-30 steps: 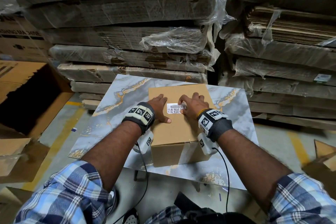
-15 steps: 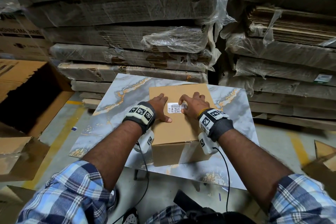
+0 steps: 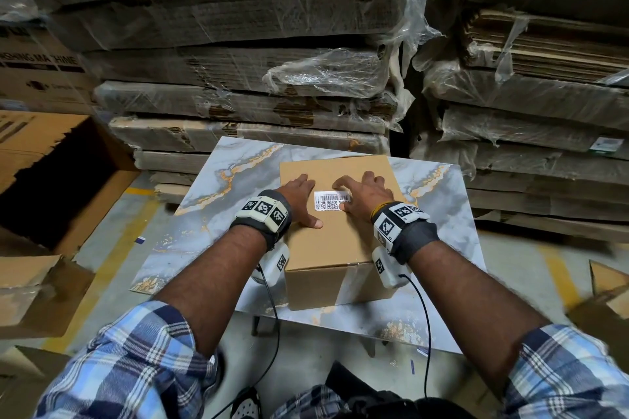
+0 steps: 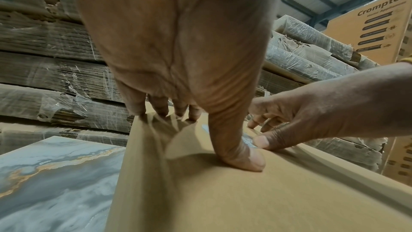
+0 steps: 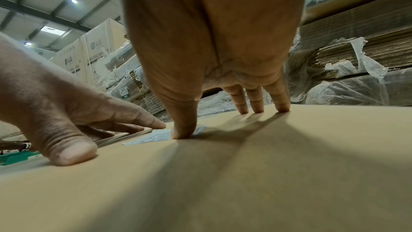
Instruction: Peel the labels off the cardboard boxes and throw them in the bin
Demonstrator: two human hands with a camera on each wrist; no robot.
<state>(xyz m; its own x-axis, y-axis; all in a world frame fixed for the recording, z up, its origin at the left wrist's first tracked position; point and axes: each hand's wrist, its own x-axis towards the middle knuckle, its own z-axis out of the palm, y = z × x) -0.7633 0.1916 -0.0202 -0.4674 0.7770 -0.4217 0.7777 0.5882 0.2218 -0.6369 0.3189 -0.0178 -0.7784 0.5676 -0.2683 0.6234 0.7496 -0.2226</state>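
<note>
A brown cardboard box (image 3: pixel 335 245) stands on a marble-patterned table (image 3: pixel 204 214). A white barcode label (image 3: pixel 331 201) is stuck flat on the box top. My left hand (image 3: pixel 300 194) lies just left of the label, with its straight fingers and thumb (image 4: pixel 249 161) pressing on the cardboard. To the label's right, my right hand (image 3: pixel 365 194) has its thumb tip (image 5: pixel 181 133) pressing on the label's (image 5: pixel 151 138) right end, while its other fingertips (image 5: pixel 256 108) touch the box top (image 5: pixel 223 183). No part of the label looks lifted.
Plastic-wrapped stacks of flattened cardboard (image 3: pixel 238 88) rise close behind the table, and more (image 3: pixel 527 112) at the right. A large open cardboard box (image 3: pixel 58 180) stands on the floor at the left. Loose cardboard pieces (image 3: pixel 30 296) lie around it.
</note>
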